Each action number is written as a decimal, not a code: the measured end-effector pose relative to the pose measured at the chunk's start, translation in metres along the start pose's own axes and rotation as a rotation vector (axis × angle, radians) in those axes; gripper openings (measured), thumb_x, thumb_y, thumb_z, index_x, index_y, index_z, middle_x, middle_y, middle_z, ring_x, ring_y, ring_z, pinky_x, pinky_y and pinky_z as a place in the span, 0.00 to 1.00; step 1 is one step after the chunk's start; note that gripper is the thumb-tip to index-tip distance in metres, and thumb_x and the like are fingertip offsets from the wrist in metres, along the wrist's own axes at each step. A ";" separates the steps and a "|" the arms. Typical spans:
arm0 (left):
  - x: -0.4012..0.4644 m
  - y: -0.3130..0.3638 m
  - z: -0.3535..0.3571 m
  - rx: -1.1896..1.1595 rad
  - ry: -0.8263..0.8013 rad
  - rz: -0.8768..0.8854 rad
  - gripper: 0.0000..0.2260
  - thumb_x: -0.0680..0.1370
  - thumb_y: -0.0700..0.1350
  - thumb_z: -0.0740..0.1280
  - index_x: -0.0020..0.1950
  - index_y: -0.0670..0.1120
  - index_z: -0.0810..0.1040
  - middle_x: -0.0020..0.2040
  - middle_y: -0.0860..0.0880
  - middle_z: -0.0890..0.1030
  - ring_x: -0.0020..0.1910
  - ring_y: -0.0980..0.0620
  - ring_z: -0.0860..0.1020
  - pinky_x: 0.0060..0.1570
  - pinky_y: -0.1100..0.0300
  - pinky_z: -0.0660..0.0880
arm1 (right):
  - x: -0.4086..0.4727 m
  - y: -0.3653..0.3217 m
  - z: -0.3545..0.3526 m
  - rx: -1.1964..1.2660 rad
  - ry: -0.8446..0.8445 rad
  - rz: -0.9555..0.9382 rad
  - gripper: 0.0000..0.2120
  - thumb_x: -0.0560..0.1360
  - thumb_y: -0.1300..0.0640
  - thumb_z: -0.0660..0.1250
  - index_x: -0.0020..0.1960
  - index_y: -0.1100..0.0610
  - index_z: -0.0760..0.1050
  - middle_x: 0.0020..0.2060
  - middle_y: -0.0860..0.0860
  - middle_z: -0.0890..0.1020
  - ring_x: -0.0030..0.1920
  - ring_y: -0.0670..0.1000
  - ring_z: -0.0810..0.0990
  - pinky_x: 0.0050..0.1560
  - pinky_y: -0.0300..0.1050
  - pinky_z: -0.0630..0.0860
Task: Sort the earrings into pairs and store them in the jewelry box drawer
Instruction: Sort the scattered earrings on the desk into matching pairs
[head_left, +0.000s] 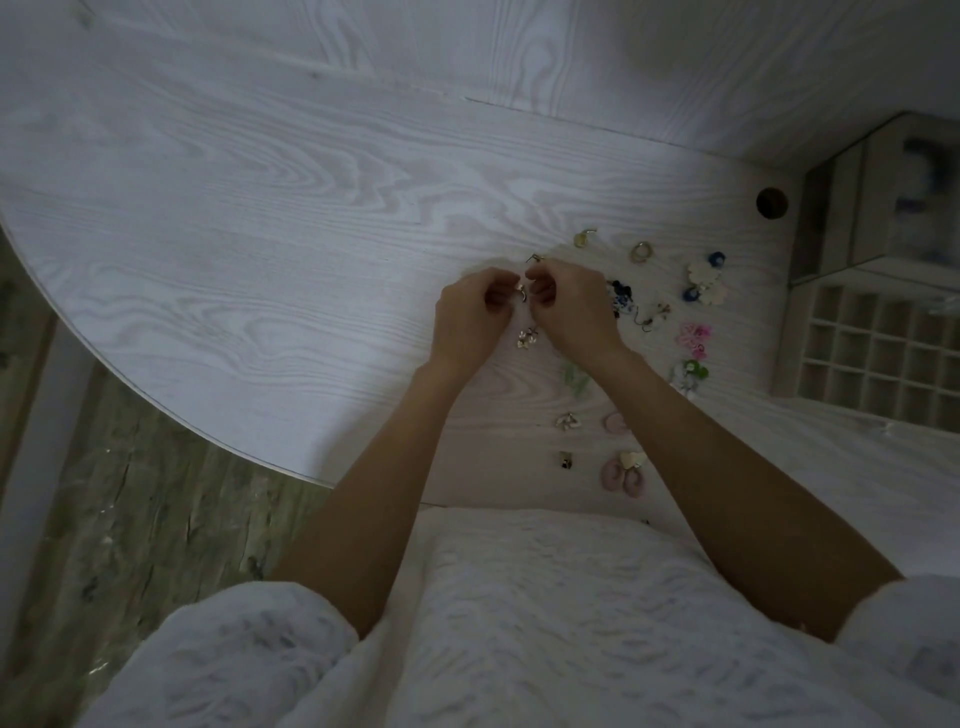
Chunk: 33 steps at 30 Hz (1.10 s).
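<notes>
Hands, left (470, 317) and right (571, 306), meet knuckles-up, curled fingers pinching small silver earring (521, 292).

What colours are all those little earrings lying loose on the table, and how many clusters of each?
Pink: 3 (the others)
Blue: 3 (also)
Green: 2 (also)
Gold or yellow: 2 (also)
Silver: 2 (also)
Cream flower: 1
Total: 13 clusters; blur hides exact pieces.

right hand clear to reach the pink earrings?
Probably yes. The right hand is just left of the pink earrings, with bare table between, though it's pinching a small earring with the left hand.
</notes>
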<state>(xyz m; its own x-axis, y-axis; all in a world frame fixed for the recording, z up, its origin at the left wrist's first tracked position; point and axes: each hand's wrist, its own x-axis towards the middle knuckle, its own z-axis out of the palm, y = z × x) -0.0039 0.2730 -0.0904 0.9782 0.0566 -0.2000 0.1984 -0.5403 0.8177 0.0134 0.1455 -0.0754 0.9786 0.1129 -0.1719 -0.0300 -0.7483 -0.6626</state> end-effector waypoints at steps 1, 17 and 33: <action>-0.002 -0.001 -0.002 -0.009 -0.007 -0.005 0.14 0.68 0.32 0.66 0.52 0.43 0.81 0.46 0.48 0.83 0.45 0.53 0.81 0.51 0.60 0.76 | -0.002 0.001 -0.003 0.007 0.007 -0.011 0.14 0.71 0.70 0.65 0.55 0.64 0.77 0.45 0.58 0.82 0.45 0.52 0.80 0.48 0.44 0.78; -0.051 -0.015 0.002 0.310 0.075 0.214 0.14 0.70 0.45 0.72 0.54 0.48 0.79 0.48 0.51 0.80 0.46 0.50 0.76 0.41 0.63 0.69 | -0.060 0.030 -0.025 -0.242 0.041 -0.171 0.11 0.71 0.62 0.68 0.53 0.59 0.78 0.45 0.54 0.82 0.50 0.57 0.75 0.53 0.46 0.66; -0.039 -0.010 0.006 0.239 0.013 0.158 0.07 0.72 0.43 0.71 0.48 0.43 0.80 0.44 0.46 0.81 0.42 0.49 0.79 0.43 0.55 0.76 | -0.034 0.013 0.001 -0.271 -0.064 -0.152 0.08 0.74 0.56 0.67 0.51 0.59 0.80 0.45 0.57 0.83 0.51 0.59 0.76 0.52 0.50 0.67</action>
<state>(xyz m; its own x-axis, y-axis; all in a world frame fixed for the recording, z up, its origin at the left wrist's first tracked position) -0.0449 0.2713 -0.0944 0.9969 -0.0342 -0.0714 0.0244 -0.7259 0.6874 -0.0208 0.1330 -0.0789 0.9527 0.2714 -0.1367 0.1796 -0.8657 -0.4672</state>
